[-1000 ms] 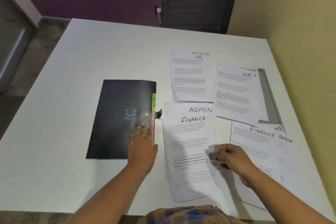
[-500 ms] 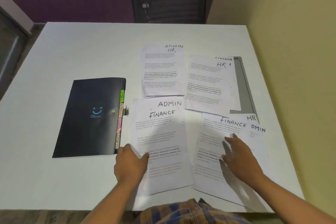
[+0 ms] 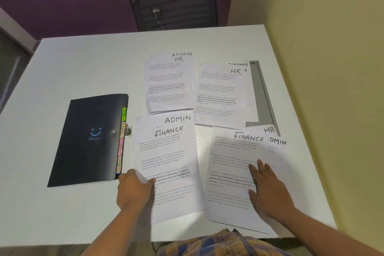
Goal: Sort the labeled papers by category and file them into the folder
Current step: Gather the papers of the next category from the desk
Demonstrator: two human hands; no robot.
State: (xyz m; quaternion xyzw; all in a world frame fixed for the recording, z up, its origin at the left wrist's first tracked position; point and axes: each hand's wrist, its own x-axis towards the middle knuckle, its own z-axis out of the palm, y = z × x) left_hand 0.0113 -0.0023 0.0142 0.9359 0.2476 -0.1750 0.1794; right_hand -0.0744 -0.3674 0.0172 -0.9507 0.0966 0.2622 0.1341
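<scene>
Your black folder [image 3: 87,141] bears a blue smile and green, orange and pink tabs [image 3: 121,141]; white papers [image 3: 168,162] with black lettering at its three o'clock, on a white table [image 3: 83,68].

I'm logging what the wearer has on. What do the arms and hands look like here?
Both forearms are bare, with no sleeves in view. The left hand and right hand wear no gloves; no rings, watch or bracelets are visible. A plaid garment in orange and blue shows at the bottom edge.
</scene>
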